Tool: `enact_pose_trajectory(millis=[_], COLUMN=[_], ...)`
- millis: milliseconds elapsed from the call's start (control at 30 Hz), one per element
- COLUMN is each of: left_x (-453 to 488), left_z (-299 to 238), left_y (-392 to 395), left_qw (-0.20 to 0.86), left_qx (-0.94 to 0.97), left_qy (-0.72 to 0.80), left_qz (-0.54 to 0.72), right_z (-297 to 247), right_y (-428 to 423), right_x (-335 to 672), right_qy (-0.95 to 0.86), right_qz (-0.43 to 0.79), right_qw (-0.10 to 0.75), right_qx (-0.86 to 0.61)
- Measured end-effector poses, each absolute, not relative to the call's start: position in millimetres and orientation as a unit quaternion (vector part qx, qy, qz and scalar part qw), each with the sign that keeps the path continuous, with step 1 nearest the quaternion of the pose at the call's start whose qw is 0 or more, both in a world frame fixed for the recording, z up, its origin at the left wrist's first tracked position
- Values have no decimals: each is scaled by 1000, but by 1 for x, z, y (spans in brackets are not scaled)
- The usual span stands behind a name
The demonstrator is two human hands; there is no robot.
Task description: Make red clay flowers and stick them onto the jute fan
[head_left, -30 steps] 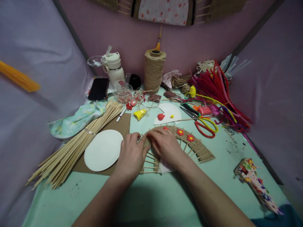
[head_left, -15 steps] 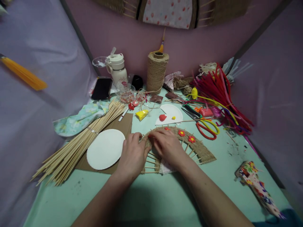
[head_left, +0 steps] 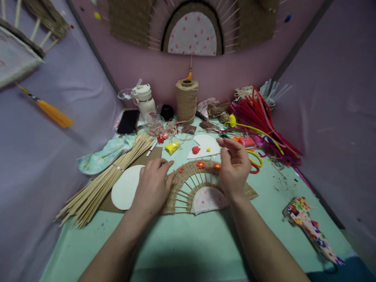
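A half-round fan (head_left: 184, 185) of woven twine and thin sticks lies flat on the table, with red flowers (head_left: 200, 165) of clay on its outer band and a spotted white half-disc (head_left: 207, 200) at its centre. Small red bits (head_left: 181, 170) sit on the band's left part. My left hand (head_left: 154, 184) rests over the fan's left end, fingers stretched out. Raised above the fan's right side, my right hand (head_left: 236, 168) has loosely bent fingers, thumb and forefinger apart, nothing visible between them. It hides part of the band. Behind, a cut white disc (head_left: 207, 143) carries red clay (head_left: 196, 150) and yellow clay (head_left: 208, 149).
Bamboo sticks (head_left: 102, 180) and a white disc (head_left: 126, 190) lie left on cardboard (head_left: 113, 206). A twine spool (head_left: 187, 102), bottle (head_left: 144, 100) and phone (head_left: 128, 120) stand or lie at the back. Right are pipe cleaners (head_left: 261, 121), scissors (head_left: 255, 158) and a patterned glue gun (head_left: 311, 231).
My right hand has left the band's left part and moved right and up. My left hand has shifted slightly left, its fingers straighter. The small red bits are now uncovered. The view has tilted up.
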State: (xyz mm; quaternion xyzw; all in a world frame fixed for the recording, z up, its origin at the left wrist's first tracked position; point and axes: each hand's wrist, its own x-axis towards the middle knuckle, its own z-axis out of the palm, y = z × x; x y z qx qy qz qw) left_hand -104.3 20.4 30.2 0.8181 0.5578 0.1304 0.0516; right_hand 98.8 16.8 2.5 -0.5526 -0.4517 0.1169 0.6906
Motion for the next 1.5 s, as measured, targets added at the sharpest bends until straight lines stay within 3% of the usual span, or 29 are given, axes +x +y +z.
enact_pose_trajectory(millis=[100, 300, 500, 800, 1167, 1500], left_x=[-88, -21, 5, -6, -29, -30], left_z=[51, 28, -2, 1, 6, 11], left_y=[43, 104, 121, 128, 113, 101], left_qw=[52, 122, 135, 187, 310, 348], left_qx=[829, 831, 819, 793, 771, 800], left_qy=[547, 542, 557, 570, 493, 415], left_qz=[103, 43, 28, 103, 257, 259], right_z=[3, -7, -32, -40, -35, -37], right_y=[26, 37, 51, 44, 47, 45], right_x=[113, 126, 122, 116, 119, 120], right_qy=[-343, -300, -498, -605, -610, -639], right_qz=[185, 296, 239, 184, 171, 162], right_qw=[749, 738, 552, 403, 505, 524], right_qx=[-536, -527, -624, -662, -586, -540])
